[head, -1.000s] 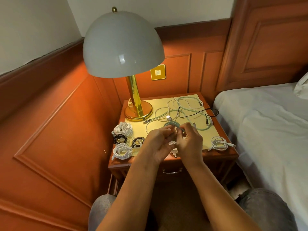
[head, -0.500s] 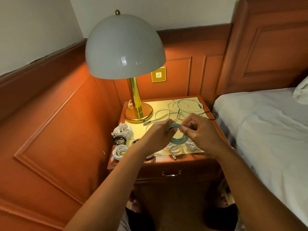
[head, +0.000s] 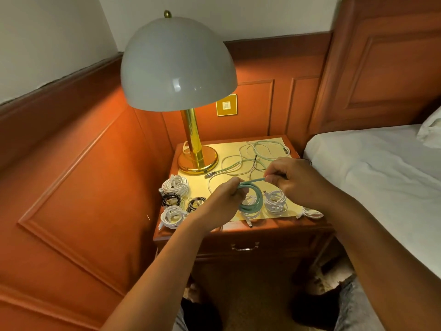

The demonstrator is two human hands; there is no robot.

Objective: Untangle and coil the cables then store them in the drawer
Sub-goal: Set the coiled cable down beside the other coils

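Note:
My left hand [head: 223,199] grips a coil of teal cable [head: 253,199] above the front of the nightstand [head: 241,231]. My right hand [head: 290,179] pinches the free length of that same cable a little to the right. A loose tangle of pale green, white and black cables [head: 257,158] lies at the back of the top. White coils [head: 175,185] [head: 172,216] and black coils [head: 170,199] [head: 196,203] sit at the front left. More white coils [head: 275,201] [head: 311,213] lie at the front right. The drawer [head: 244,247] below is closed.
A brass lamp [head: 194,149] with a pale dome shade stands at the back left of the nightstand. A bed with white sheets [head: 372,177] is at the right. Wood-panelled walls [head: 78,177] close in the left and back. My knees are low in the frame.
My hands have lifted and spread apart, the right one drawing the teal cable out to the right. The coil in my left hand has grown. The view has risen and pulled back.

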